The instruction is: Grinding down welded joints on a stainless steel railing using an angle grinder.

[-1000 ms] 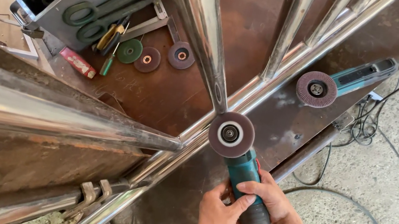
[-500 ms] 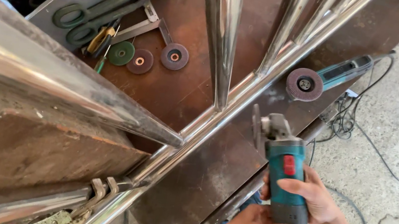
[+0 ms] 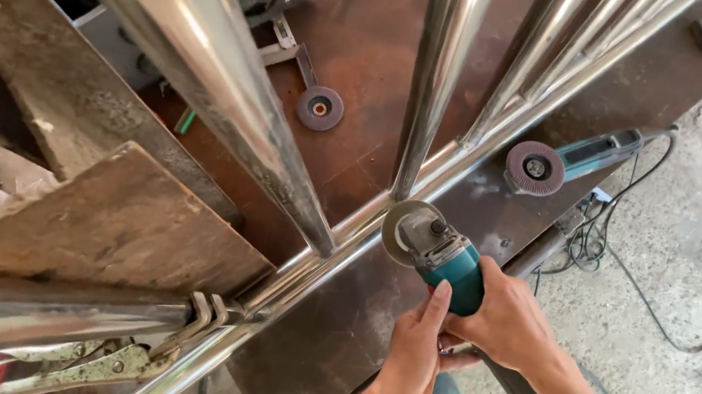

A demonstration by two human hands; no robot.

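Since half a second ago, the teal angle grinder (image 3: 442, 253) has been brought left, its disc now set against the long polished steel rail (image 3: 332, 251), seemingly touching near the upright's joint. It is grasped by the right hand (image 3: 510, 323), while the left hand (image 3: 414, 357) is closed beneath its body.

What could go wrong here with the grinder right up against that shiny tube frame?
Both hands are bare: the left hand sits close behind the grinder, so sparks or a slip could probably hurt its fingers. The grinder's disc sits in the corner where the steel tubes meet, so it might catch and kick back. Cables trail over the floor by the table and could snag the tool or a foot.
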